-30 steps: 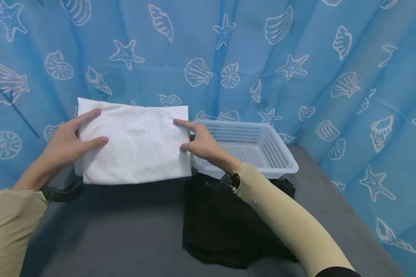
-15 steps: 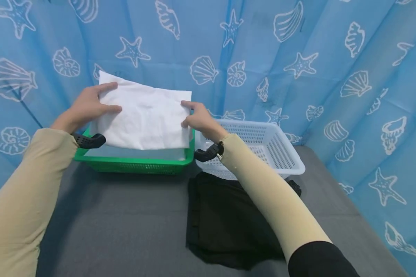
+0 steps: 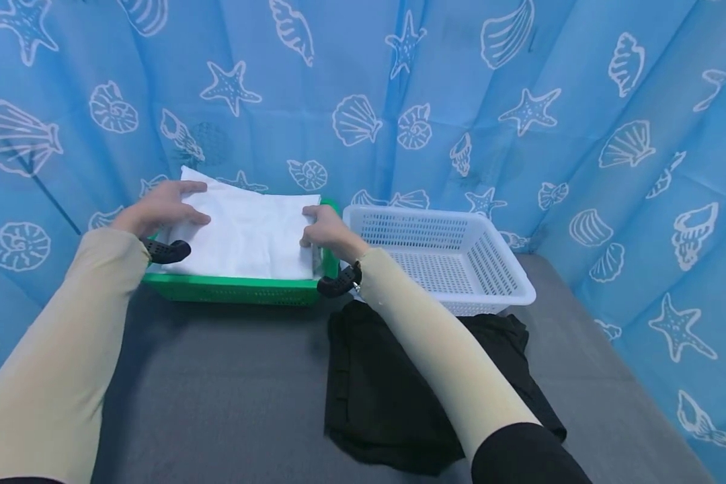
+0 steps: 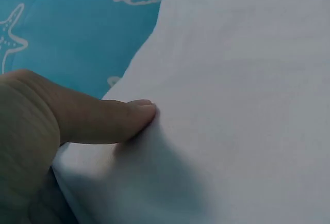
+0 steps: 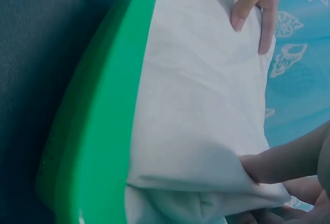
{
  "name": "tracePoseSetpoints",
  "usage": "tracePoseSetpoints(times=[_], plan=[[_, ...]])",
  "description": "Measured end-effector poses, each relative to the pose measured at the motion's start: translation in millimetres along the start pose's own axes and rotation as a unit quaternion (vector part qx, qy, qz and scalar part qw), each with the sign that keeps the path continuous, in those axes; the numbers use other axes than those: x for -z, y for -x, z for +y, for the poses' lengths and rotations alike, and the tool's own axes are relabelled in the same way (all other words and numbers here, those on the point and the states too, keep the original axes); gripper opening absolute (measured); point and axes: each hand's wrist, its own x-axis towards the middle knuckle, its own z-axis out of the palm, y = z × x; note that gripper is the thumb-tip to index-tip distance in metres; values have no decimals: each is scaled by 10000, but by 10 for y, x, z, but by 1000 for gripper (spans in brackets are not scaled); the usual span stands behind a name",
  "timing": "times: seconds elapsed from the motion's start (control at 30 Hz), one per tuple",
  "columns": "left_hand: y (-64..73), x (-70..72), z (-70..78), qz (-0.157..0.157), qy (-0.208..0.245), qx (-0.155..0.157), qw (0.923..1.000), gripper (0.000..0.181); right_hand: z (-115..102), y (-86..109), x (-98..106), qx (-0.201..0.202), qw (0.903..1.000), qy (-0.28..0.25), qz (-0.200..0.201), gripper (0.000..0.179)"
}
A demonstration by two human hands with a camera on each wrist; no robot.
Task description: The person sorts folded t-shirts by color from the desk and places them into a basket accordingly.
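A folded white cloth (image 3: 248,235) lies low in the green basket (image 3: 236,291) in the head view, its back left corner raised. My left hand (image 3: 165,207) holds the cloth by its left side, thumb on top. At the opposite side, my right hand (image 3: 329,230) pinches the edge. The right wrist view shows my right thumb (image 5: 276,159) pressing on the cloth's top while other fingers curl beneath its edge. In the left wrist view one digit of the left hand (image 4: 103,118) dents the white fabric, and the remaining fingers are hidden.
A white perforated basket (image 3: 438,262) stands just right of the green one. Folded black clothing (image 3: 393,396) lies in front of it on the grey tabletop (image 3: 230,396), partly under my right forearm. A blue shell-print curtain (image 3: 363,87) hangs behind.
Both hands carried the white cloth forward over the green basket, then lowered it into the basket. The green basket, earlier hidden behind the cloth, came into sight. Black clothing and white basket stayed put.
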Motion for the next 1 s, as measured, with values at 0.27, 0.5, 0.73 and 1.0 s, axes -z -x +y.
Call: tracePoseSetpoints(times=[0.27, 0.5, 0.73, 1.0], plan=[[18, 2, -3, -551, 501, 300, 9968, 85, 88, -43, 115, 228, 9996, 92, 101, 64], [109, -67, 43, -488, 734, 145, 9960, 81, 157, 48, 362, 314, 9971, -614, 309, 52], [328, -356, 389, 169, 1040, -374, 9937, 78, 257, 364, 707, 428, 9948, -755, 532, 50], [766, -1032, 866, 1229, 1825, -1067, 9697, 70, 350, 980, 1045, 579, 9904, -1000, 761, 45]])
